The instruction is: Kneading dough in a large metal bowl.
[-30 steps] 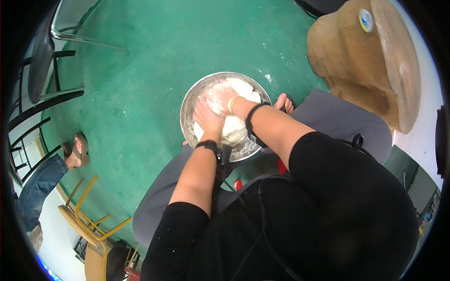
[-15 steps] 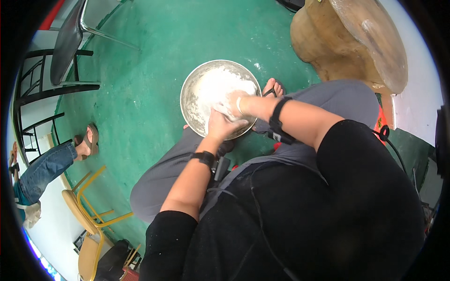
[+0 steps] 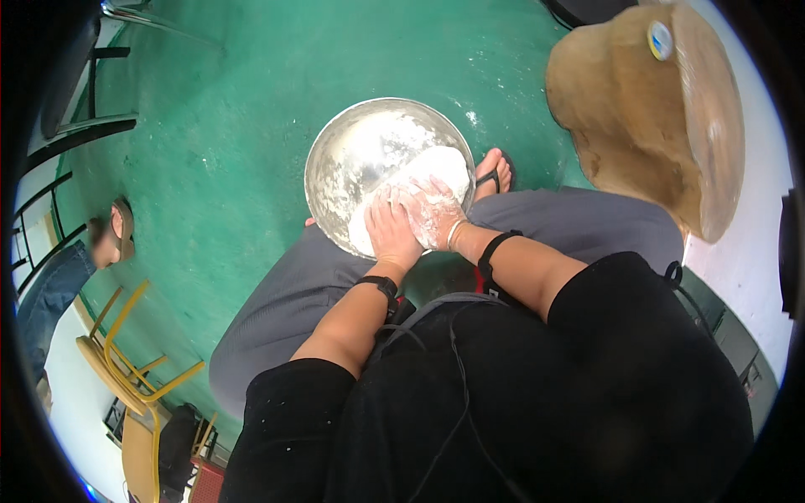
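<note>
Between my knees stands a wide metal bowl (image 3: 334,180) with a pale lump of dough (image 3: 444,166) lying across its near right side. My left hand (image 3: 391,225) presses on the near part of the dough, its fingers spread and pointing away from me. Beside it, touching it, my right hand (image 3: 433,211) lies on the dough with fingers stretched out and coated in flour. The underside of the dough and both palms are hidden. Loose flour (image 3: 369,134) clings to the bowl's far inner wall.
My sandaled foot (image 3: 493,174) is just right of the bowl. A large brown carved seat (image 3: 620,92) stands at the far right. Yellow-framed chairs (image 3: 117,356) and another person's sandaled foot (image 3: 122,230) are at the left. White specks dot the green floor (image 3: 226,168).
Both hands have shifted from the dough's side, where the left was cupped, to lying flat on top of it. The dough shows as a longer lump. My view has moved slightly right.
</note>
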### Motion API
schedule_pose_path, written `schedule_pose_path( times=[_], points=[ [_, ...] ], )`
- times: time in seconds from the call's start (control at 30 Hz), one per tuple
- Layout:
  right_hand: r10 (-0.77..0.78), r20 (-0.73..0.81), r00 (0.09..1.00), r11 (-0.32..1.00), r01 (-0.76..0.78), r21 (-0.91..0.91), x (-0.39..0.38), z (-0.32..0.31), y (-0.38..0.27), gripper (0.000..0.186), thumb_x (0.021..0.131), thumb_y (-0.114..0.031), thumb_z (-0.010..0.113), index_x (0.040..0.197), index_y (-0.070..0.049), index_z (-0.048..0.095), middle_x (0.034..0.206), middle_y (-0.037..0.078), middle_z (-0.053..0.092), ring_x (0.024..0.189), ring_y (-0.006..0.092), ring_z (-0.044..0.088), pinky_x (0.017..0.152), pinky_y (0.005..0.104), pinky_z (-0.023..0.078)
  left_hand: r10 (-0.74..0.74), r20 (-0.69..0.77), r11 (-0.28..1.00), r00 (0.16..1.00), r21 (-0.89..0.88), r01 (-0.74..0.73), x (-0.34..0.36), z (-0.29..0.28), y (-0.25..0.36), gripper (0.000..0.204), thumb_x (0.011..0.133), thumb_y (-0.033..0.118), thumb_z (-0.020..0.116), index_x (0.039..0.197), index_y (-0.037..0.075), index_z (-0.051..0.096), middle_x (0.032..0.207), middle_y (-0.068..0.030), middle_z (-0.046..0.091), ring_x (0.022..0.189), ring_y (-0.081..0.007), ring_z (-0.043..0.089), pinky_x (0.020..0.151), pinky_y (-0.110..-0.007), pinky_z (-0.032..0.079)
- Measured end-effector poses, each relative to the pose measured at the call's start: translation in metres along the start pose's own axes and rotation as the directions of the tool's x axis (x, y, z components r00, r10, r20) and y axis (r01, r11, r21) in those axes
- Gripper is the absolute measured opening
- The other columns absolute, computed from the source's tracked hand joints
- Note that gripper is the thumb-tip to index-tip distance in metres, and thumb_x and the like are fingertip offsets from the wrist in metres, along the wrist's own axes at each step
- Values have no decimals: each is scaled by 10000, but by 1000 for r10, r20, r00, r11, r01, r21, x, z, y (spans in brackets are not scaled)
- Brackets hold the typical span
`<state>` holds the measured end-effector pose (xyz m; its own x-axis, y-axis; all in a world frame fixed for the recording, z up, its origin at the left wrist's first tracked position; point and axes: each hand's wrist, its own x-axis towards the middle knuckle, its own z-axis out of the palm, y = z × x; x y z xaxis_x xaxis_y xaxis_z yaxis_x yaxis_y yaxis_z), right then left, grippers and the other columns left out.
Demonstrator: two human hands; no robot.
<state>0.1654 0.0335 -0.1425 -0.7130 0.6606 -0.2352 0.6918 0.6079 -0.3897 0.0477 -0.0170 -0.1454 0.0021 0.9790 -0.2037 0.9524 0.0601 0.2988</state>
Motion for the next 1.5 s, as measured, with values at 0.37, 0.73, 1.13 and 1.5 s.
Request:
schedule_pose_path(
  times=[0.37,0.73,1.13,1.5],
  points=[
    [-171,-100,980,971,185,153,89,9,45,423,739,-308,521,1127,-139,529,1133,106,540,1176,294,417,1037,475,210,-194,-66,974,979,-129,184,58,14,-29,687,671,310,644,1184,-55,370,1186,-227,369,1172,-384,301,997,-499,161],
    [118,-46,992,968,-105,227,152,-46,51,304,767,-277,515,989,-96,616,1003,158,608,961,327,565,881,444,402,-383,257,853,887,-269,446,113,-42,-37,732,551,512,748,1064,17,583,1054,-194,596,1024,-304,559,885,-398,416],
    [530,-27,848,691,-413,593,76,9,44,458,835,-389,444,1096,-30,557,1085,211,576,1014,350,548,867,411,431,-485,362,819,796,-133,559,104,-27,-83,665,714,432,672,1203,11,508,1209,-199,518,1109,-291,504,951,-379,373],
    [849,-163,502,514,-716,473,116,16,36,504,843,-526,373,1031,-94,553,975,200,591,923,353,553,832,491,374,-417,-72,887,906,-250,388,145,-7,-22,466,805,426,529,1162,128,506,1140,-189,472,1091,-352,433,900,-497,338]
  ],
)
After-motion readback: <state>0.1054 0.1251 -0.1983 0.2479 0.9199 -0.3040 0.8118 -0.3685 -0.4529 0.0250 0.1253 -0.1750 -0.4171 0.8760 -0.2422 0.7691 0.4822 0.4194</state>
